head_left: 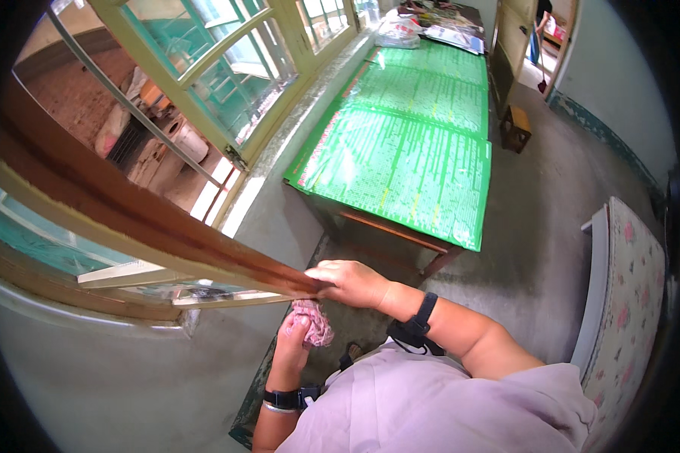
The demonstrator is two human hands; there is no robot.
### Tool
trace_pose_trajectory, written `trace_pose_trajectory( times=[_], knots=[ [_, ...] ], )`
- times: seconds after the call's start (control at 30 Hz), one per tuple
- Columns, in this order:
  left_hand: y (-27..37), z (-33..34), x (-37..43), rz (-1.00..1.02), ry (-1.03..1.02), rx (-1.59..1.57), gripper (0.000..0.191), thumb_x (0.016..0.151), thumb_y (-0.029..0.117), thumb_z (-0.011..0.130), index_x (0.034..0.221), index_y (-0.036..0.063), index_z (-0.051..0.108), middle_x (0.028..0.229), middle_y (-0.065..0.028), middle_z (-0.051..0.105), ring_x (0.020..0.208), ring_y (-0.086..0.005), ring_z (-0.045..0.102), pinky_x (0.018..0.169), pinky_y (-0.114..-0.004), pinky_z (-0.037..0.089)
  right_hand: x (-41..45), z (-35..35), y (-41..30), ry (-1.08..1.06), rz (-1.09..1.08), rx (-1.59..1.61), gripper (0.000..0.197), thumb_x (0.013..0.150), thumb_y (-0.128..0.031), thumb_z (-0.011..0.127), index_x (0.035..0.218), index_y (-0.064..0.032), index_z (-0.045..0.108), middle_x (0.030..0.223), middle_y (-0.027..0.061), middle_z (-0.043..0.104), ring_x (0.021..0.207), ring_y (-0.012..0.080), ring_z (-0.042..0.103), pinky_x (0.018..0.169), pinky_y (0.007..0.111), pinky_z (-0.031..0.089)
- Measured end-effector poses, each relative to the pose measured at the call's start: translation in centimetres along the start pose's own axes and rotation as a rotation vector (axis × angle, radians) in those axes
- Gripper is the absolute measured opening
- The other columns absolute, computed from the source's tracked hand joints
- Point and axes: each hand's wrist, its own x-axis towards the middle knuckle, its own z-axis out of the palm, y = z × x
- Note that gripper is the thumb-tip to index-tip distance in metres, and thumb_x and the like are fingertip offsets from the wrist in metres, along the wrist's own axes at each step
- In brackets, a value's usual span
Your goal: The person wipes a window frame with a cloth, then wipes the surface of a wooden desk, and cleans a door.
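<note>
A wooden window sash swings into the room on my left, its brown edge running toward me. My right hand grips the near end of that sash from the far side. Just below, my left hand clutches a crumpled pink cloth with the thumb pressed over it. The cloth's upper part meets the sash's lower edge or lies very close to it; I cannot tell which. Some of my left fingers are hidden behind the cloth.
A long table with a green printed cover stands ahead along the wall. Plastic bags and papers lie at its far end. A small wooden stool stands near the open door. A floral-covered panel is at right. Someone stands beyond the doorway.
</note>
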Motion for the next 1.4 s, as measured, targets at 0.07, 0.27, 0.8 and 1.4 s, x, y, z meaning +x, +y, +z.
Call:
trace_pose_trajectory(
  times=[0.07, 0.27, 0.8, 1.4],
  knots=[
    [0.0, -0.1, -0.7, 0.048, 0.030, -0.003, 0.045, 0.093, 0.028, 0.060, 0.126, -0.0006, 0.049, 0.110, -0.0062, 0.060, 0.097, -0.0157, 0.060, 0.086, -0.032, 0.051, -0.5, -0.4, 1.1, -0.139, 0.011, 0.028, 0.044, 0.077, -0.021, 0.073, 0.118, -0.0079, 0.062, 0.106, 0.0133, 0.066, 0.099, 0.0330, 0.062, 0.087, 0.042, 0.050],
    [1.0, 3.8, -2.2, 0.152, 0.137, 0.103, 0.038, 0.087, 0.010, 0.057, 0.122, -0.0016, 0.050, 0.107, -0.0077, 0.061, 0.095, -0.0166, 0.062, 0.087, -0.032, 0.052, 0.4, -1.7, 0.5, -0.263, 0.015, -0.012, 0.048, 0.078, -0.049, 0.071, 0.103, -0.0080, 0.065, 0.093, 0.0121, 0.068, 0.086, 0.0319, 0.066, 0.074, 0.041, 0.053],
    [-0.1, 8.2, -2.8, 0.230, 0.334, 0.251, 0.066, 0.085, 0.018, 0.076, 0.137, -0.0043, 0.044, 0.117, -0.0067, 0.061, 0.105, -0.0122, 0.058, 0.093, -0.029, 0.048, 8.2, -2.2, 8.1, 0.105, 0.136, -0.008, 0.035, 0.077, -0.023, 0.075, 0.108, -0.0081, 0.069, 0.093, 0.0118, 0.071, 0.078, 0.0281, 0.068, 0.072, 0.036, 0.055],
    [13.8, 0.4, -10.1, 1.000, 0.563, 0.437, 0.066, 0.084, 0.007, 0.075, 0.139, 0.0033, 0.038, 0.126, -0.0067, 0.052, 0.115, -0.0163, 0.053, 0.100, -0.032, 0.044, 28.5, -6.6, 0.5, 0.341, -0.156, 0.527, 0.057, 0.091, -0.008, 0.063, 0.144, -0.0046, 0.040, 0.127, 0.0072, 0.054, 0.091, 0.0106, 0.053, 0.082, 0.024, 0.047]
  ],
)
